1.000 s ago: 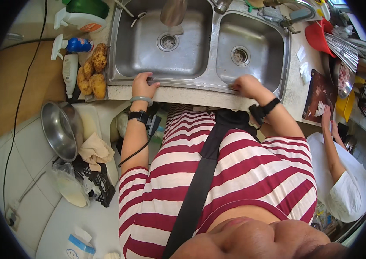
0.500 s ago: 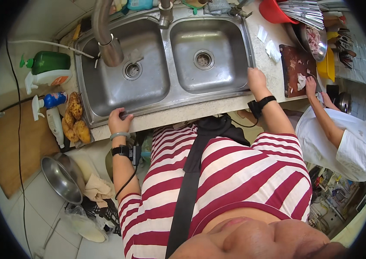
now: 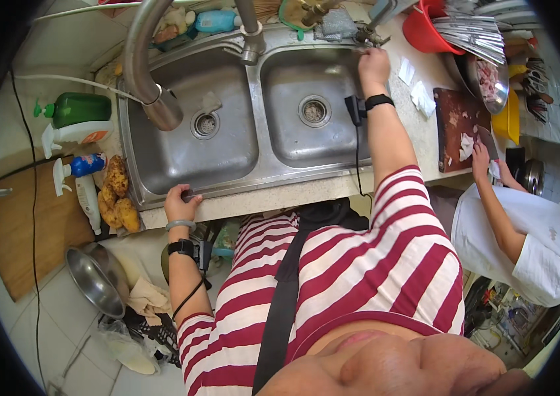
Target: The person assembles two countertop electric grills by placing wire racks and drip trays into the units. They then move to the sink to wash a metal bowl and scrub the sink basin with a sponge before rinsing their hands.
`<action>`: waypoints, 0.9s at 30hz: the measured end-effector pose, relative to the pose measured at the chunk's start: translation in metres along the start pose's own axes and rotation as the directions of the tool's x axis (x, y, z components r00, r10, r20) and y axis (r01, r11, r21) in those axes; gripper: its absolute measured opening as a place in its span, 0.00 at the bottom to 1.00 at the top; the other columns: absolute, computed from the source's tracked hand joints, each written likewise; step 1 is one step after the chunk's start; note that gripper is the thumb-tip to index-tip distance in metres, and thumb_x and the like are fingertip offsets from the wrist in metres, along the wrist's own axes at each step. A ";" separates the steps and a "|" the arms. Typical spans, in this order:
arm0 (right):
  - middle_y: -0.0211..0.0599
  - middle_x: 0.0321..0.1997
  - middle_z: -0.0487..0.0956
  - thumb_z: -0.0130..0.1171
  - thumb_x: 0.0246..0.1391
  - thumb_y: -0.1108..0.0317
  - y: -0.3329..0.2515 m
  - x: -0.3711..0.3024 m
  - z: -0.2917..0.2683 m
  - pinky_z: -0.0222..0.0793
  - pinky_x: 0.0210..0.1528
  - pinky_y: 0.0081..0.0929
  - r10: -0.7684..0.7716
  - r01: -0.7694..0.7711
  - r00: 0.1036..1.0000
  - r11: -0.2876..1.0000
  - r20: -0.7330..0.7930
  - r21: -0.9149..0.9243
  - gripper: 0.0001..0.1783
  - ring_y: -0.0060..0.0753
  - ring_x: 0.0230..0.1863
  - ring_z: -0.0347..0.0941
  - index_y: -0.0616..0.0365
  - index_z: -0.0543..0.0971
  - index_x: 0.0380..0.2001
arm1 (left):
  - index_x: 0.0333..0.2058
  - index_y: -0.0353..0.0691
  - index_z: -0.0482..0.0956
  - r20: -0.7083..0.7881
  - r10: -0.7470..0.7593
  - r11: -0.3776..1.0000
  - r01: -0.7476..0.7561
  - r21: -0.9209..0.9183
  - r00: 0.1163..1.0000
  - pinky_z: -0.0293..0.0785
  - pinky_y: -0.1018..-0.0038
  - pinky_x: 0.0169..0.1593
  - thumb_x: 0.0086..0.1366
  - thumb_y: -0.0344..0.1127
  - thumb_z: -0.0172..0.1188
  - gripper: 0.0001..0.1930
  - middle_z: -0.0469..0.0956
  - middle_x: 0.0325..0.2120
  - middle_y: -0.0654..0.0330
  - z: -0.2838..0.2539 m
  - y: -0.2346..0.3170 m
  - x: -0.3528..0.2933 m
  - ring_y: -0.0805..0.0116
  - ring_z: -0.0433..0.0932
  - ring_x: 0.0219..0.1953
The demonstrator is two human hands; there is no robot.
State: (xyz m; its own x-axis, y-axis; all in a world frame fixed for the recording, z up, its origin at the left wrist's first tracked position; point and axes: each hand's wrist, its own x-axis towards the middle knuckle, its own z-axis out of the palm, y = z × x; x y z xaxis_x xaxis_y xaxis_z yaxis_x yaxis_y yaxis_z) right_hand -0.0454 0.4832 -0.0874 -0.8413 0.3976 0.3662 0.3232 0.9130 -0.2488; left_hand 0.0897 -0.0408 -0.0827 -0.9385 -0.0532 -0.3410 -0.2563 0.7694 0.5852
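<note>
When the clock is centred on the double steel sink (image 3: 262,125), 12 being the far side, both of the person's hands lie at its border. Sink set into a pale counter (image 3: 293,193), straight ahead of the person.

Left basin (image 3: 174,148): pale scrap (image 3: 210,100) just beyond the drain (image 3: 206,123). Left hand (image 3: 181,203) at 7 o'clock, on the near edge, thumb and fingers parted; small dark patch between them, cannot tell whether gripped. Right hand (image 3: 374,66) at 2 o'clock, at the far corner of the right basin (image 3: 293,142), fingers curled; cannot tell whether they pinch anything. Tap (image 3: 161,109) reaches over the left basin at 10 o'clock.

Outward: brown tubers (image 3: 118,181) at 8, just beside the sink; blue spray bottle (image 3: 87,164) between 8 and 9; green pump bottle (image 3: 82,109) at 9. Tilted steel bowl (image 3: 92,280) between 7 and 8, near a beige cloth (image 3: 148,298). Red container (image 3: 425,33) at 2, metal rods (image 3: 468,36) beside it. Reddish-brown board (image 3: 450,113) at 3, bearing pale pieces; a co-worker's hand (image 3: 481,160) at its near side.
</note>
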 end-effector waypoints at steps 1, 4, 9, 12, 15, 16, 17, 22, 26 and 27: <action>0.48 0.29 0.74 0.48 0.42 0.72 -0.001 0.004 -0.002 0.68 0.35 0.39 0.074 -0.086 0.989 0.992 -0.125 -0.092 0.08 0.49 0.33 0.71 0.58 0.77 0.22 | 0.32 0.35 0.74 0.001 0.011 1.000 -0.011 -0.012 1.000 0.70 0.71 0.40 0.36 0.28 0.68 0.19 0.74 0.32 0.55 -0.001 -0.002 0.000 0.61 0.74 0.34; 0.48 0.30 0.74 0.48 0.42 0.71 0.017 0.009 0.013 0.68 0.34 0.39 0.126 -0.142 0.988 0.967 -0.085 -0.211 0.08 0.50 0.33 0.71 0.60 0.77 0.22 | 0.32 0.35 0.74 0.001 0.029 0.999 -0.029 -0.027 1.000 0.70 0.72 0.40 0.35 0.27 0.69 0.20 0.74 0.31 0.55 -0.004 0.003 0.001 0.61 0.74 0.34; 0.52 0.25 0.74 0.52 0.39 0.71 -0.043 0.001 0.031 0.67 0.33 0.41 0.181 -0.185 0.980 0.982 -0.083 -0.040 0.07 0.51 0.30 0.71 0.62 0.76 0.20 | 0.31 0.35 0.74 0.000 0.040 0.999 -0.040 -0.020 0.999 0.70 0.72 0.39 0.34 0.26 0.69 0.20 0.74 0.31 0.55 -0.006 -0.001 -0.001 0.61 0.73 0.33; 0.50 0.25 0.74 0.52 0.39 0.70 -0.077 -0.011 0.062 0.67 0.34 0.40 0.159 -0.160 0.969 0.987 -0.188 0.009 0.07 0.50 0.30 0.71 0.62 0.76 0.20 | 0.31 0.35 0.74 -0.012 0.037 0.998 -0.037 -0.044 0.999 0.70 0.72 0.39 0.34 0.26 0.69 0.20 0.74 0.31 0.55 -0.006 -0.004 0.001 0.61 0.73 0.33; 0.48 0.26 0.74 0.53 0.39 0.68 -0.127 -0.019 0.067 0.67 0.33 0.39 -0.007 0.054 0.985 0.960 -0.172 0.275 0.07 0.49 0.30 0.71 0.60 0.76 0.20 | 0.30 0.35 0.74 0.000 0.015 0.997 -0.015 -0.070 1.000 0.70 0.72 0.40 0.33 0.26 0.69 0.20 0.74 0.31 0.54 -0.009 -0.004 0.000 0.61 0.73 0.33; 0.46 0.26 0.74 0.53 0.39 0.68 -0.145 -0.016 0.068 0.67 0.33 0.39 -0.057 0.092 0.991 0.944 -0.119 0.317 0.06 0.48 0.30 0.71 0.59 0.77 0.21 | 0.30 0.35 0.74 -0.006 0.026 0.998 -0.027 -0.065 1.000 0.70 0.71 0.40 0.33 0.26 0.69 0.20 0.74 0.31 0.54 -0.009 -0.005 0.000 0.60 0.73 0.34; 0.45 0.27 0.74 0.53 0.39 0.68 -0.158 -0.014 0.069 0.67 0.33 0.39 -0.110 0.127 0.992 0.925 -0.068 0.359 0.06 0.48 0.30 0.71 0.57 0.77 0.21 | 0.30 0.35 0.74 -0.011 0.039 0.997 -0.039 -0.061 0.999 0.70 0.71 0.40 0.33 0.26 0.69 0.20 0.74 0.31 0.54 -0.009 -0.006 -0.002 0.60 0.73 0.34; 0.44 0.27 0.75 0.52 0.39 0.69 -0.163 0.017 0.083 0.67 0.34 0.41 -0.183 0.179 0.983 0.963 0.000 0.203 0.06 0.50 0.30 0.71 0.54 0.78 0.22 | 0.31 0.35 0.74 -0.003 0.006 0.996 -0.006 -0.086 1.000 0.70 0.71 0.41 0.33 0.27 0.69 0.21 0.74 0.32 0.55 -0.010 -0.007 -0.003 0.60 0.73 0.36; 0.47 0.26 0.74 0.51 0.38 0.70 -0.149 0.018 0.082 0.66 0.33 0.43 -0.109 0.109 0.994 0.992 -0.003 0.062 0.06 0.52 0.30 0.70 0.58 0.77 0.20 | 0.32 0.35 0.75 -0.037 0.034 0.998 -0.036 -0.056 0.999 0.70 0.72 0.43 0.33 0.27 0.69 0.21 0.74 0.34 0.54 -0.007 -0.019 -0.006 0.60 0.73 0.38; 0.48 0.25 0.73 0.51 0.39 0.70 -0.152 0.017 0.082 0.66 0.33 0.43 -0.151 0.153 0.988 0.986 -0.025 0.070 0.06 0.52 0.30 0.70 0.60 0.76 0.20 | 0.32 0.35 0.75 -0.040 0.026 0.998 -0.028 -0.059 0.999 0.70 0.72 0.43 0.33 0.27 0.69 0.21 0.74 0.34 0.54 -0.006 -0.018 -0.006 0.60 0.73 0.38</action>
State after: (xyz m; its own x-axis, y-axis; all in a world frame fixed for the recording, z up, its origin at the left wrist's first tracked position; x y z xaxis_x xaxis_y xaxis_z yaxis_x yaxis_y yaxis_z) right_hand -0.1443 0.3436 -0.1169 -0.8694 0.2569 0.4222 0.1597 0.9545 -0.2520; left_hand 0.0981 -0.0580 -0.0865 -0.9534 -0.0587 -0.2960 -0.2428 0.7314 0.6372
